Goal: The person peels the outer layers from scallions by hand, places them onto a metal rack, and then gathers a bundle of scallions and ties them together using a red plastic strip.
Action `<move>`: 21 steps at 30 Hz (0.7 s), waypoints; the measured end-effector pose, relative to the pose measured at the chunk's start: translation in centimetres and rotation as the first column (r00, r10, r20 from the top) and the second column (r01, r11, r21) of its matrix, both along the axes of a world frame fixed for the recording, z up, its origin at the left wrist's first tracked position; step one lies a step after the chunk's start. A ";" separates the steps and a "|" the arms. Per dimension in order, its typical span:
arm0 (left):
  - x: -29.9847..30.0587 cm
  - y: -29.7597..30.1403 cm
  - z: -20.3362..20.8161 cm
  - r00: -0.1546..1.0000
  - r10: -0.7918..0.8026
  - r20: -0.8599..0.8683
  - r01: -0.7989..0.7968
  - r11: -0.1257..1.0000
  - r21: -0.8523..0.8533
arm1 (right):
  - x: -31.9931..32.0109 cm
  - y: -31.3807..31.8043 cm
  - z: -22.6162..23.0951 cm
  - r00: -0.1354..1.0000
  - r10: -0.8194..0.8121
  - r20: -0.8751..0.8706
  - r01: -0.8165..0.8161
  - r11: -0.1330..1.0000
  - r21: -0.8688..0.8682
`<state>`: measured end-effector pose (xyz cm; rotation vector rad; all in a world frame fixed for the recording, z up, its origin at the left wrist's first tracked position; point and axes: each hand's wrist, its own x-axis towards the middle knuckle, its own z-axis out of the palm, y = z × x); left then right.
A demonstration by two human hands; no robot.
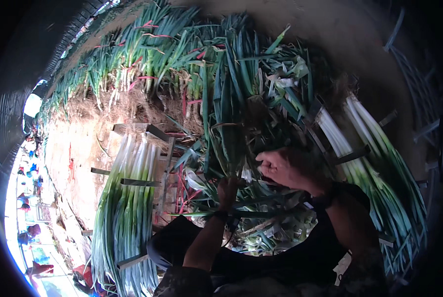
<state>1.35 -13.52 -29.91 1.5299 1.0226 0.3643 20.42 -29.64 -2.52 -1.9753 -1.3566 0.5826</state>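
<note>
In the middle, my left hand (228,190) is closed round the lower end of a long green onion (229,143), whose dark leaves point away from me. My right hand (286,167) is beside it to the right, apart from that stalk, with its fingers curled in. Whether anything small is between those fingers is hidden. Below and around both hands lie stripped leaves and peelings (266,232). Cleaned green onions with white ends (132,183) rest on a metal rack at my left. Another cleaned batch (367,168) lies on a rack at my right.
Rooted green onions (147,64) in bundles with red ties stretch across the far side. Metal rack bars (139,182) stick out at both sides. Red ties (182,190) hang near the left rack. Loose leaves (290,81) are piled ahead of my right hand.
</note>
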 end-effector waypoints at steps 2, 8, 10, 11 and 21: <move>0.8 -1.3 4.1 0.988 0.059 0.143 -0.031 0.981 -0.194 | 0.7 0.3 -1.4 0.996 -0.088 0.015 0.087 0.995 0.056; 0.6 -2.9 12.5 0.928 0.069 0.367 -0.033 0.994 -0.102 | 1.6 3.3 -3.6 0.980 -0.126 -0.155 0.118 0.991 -0.057; 1.4 -4.5 14.8 0.899 0.081 0.431 0.004 0.981 -0.191 | 1.8 3.5 -5.0 0.911 -0.141 -0.388 0.209 0.968 0.138; 0.3 -4.6 15.7 0.863 0.078 0.499 0.014 0.984 -0.179 | 0.1 4.2 -1.2 0.926 -0.160 -0.342 0.223 0.963 0.151; 2.8 -4.8 23.8 0.885 -0.045 0.463 0.108 0.988 -0.112 | -0.5 5.0 1.1 0.790 0.065 -0.610 0.369 0.744 0.557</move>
